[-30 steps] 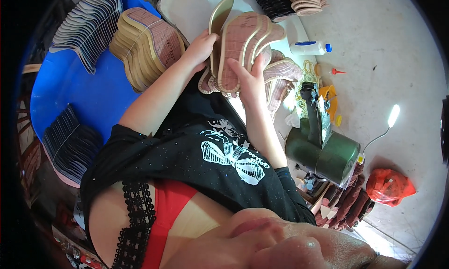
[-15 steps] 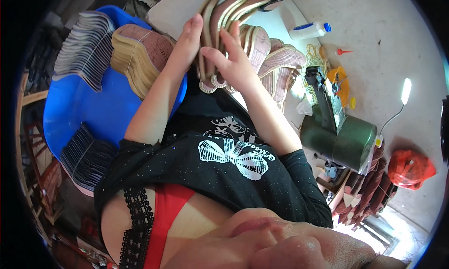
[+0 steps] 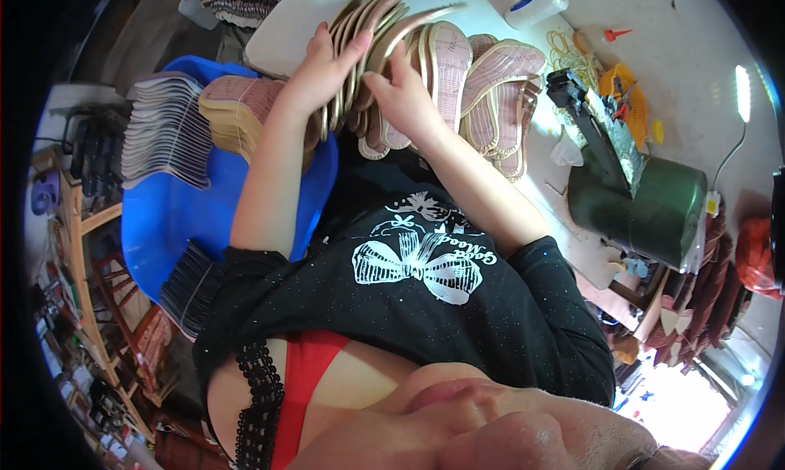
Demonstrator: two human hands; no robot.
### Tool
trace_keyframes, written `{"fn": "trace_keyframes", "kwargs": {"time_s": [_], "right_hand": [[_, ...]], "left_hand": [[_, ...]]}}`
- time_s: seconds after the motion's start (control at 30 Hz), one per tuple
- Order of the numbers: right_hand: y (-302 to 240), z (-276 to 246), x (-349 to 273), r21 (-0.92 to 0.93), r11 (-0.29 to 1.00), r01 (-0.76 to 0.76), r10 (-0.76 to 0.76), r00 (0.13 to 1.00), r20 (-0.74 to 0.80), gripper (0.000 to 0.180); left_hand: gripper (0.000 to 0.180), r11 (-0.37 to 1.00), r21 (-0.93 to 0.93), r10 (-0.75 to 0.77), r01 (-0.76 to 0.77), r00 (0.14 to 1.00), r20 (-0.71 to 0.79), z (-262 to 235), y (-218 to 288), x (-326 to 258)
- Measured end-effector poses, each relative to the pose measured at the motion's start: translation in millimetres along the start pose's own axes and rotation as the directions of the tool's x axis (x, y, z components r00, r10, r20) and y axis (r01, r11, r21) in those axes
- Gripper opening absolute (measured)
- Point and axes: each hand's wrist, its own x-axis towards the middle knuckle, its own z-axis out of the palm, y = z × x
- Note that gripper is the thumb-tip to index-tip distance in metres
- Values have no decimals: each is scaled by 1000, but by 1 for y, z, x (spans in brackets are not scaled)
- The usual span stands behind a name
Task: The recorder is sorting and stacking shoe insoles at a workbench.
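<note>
Over the pale tabletop [image 3: 274,37], my left hand [image 3: 320,73] is wrapped round a bundle of tan-edged insoles [image 3: 352,16] standing on edge, its thumb across their near side. Close to its right, my right hand [image 3: 407,104] pinches a curved insole [image 3: 421,18] that leans away from the bundle; its fingertips are partly hidden among the soles. Beside that hand stand more pink-patterned insoles [image 3: 450,73]. Farther right, several others lie in an overlapping pile [image 3: 503,65].
At my left, a blue basin [image 3: 155,225] holds bundled grey insoles [image 3: 168,131], pink-and-tan ones [image 3: 241,102] and dark ones [image 3: 192,286]. Rightward are a white bottle [image 3: 536,8], a dark green cylindrical machine [image 3: 638,204], an orange basket [image 3: 617,86] and a lit lamp [image 3: 742,94].
My left hand has gone from lying along the soles to gripping a fanned bundle. My right hand's fingers have closed on a sole. The whole view has shifted a little.
</note>
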Motion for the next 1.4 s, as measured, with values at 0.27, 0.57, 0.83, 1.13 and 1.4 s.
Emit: {"fn": "trace_keyframes", "kwargs": {"time_s": [0.27, 0.57, 0.83, 1.13, 1.4], "right_hand": [[2, 14, 1, -455, 870, 188, -194, 980, 34, 72], [3, 10, -8, -340, 894, 292, -340, 936, -91, 40], [1, -18, -11, -275, 953, 128, -150, 987, -59, 33], [8, -45, 5, -183, 980, -79, 89, 995, 45, 29], [-5, -43, 5, -464, 883, 65, 1, 990, 141, 35]], "left_hand": [[107, 952, 306, -75, -26, 946, 315, -44, 20, 32], [56, 966, 161, 182, -203, 974, 136, -14, 9, 39], [50, 777, -576, -202, 255, 967, 156, -38, 21, 27], [43, 495, -773, -86, 398, 907, 412, -62, -3, 41], [42, 890, -272, -272, 366, 905, 327, -54, -50, 60]]}}
